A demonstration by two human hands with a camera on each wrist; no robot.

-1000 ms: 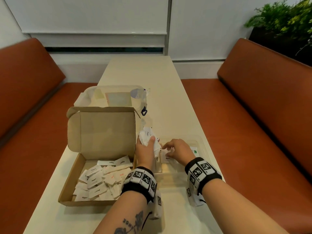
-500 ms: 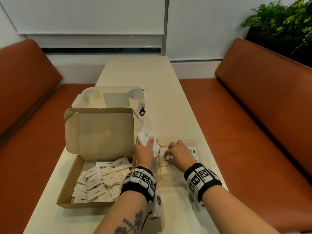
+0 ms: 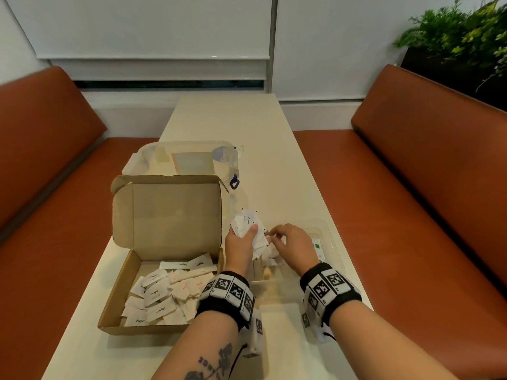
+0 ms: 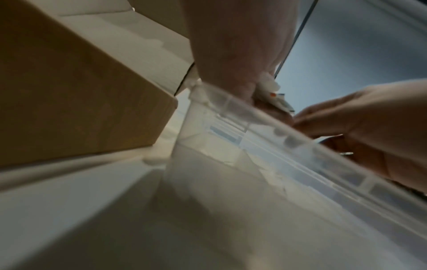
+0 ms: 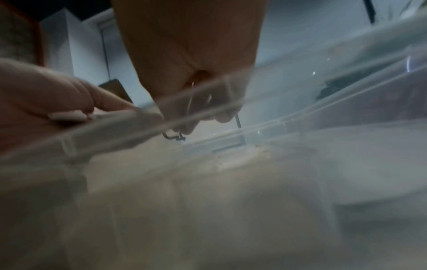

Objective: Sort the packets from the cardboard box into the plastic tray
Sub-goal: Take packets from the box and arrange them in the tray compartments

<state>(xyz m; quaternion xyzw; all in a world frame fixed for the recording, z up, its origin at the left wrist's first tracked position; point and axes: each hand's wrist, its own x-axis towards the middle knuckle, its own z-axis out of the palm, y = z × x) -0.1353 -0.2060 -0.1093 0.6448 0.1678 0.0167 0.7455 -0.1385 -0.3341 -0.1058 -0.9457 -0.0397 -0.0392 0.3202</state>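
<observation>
An open cardboard box [image 3: 170, 215] [image 4: 69, 91] at the table's left holds several white packets [image 3: 162, 294]. To its right stands the clear plastic tray [image 3: 329, 231] [image 4: 300, 146] [image 5: 300, 113], with a few packets [image 3: 273, 257] inside. My left hand [image 3: 247, 235] [image 4: 242, 54] grips a bunch of packets [image 3: 247, 222] [image 4: 272, 91] above the tray's left edge, thumb on top. My right hand [image 3: 271, 236] [image 4: 369, 118] [image 5: 191, 54] hovers over the tray, fingers curled, and pinches the right edge of a packet in that bunch.
A clear lidded container [image 3: 192, 160] sits behind the cardboard box. Orange benches [image 3: 411, 187] run along both sides of the narrow table [image 3: 233, 119]. A plant [image 3: 466, 37] stands at the far right. The far half of the table carries nothing.
My right hand has risen out of the tray and moved left to the bunch in my left hand. The left hand has stayed where it was.
</observation>
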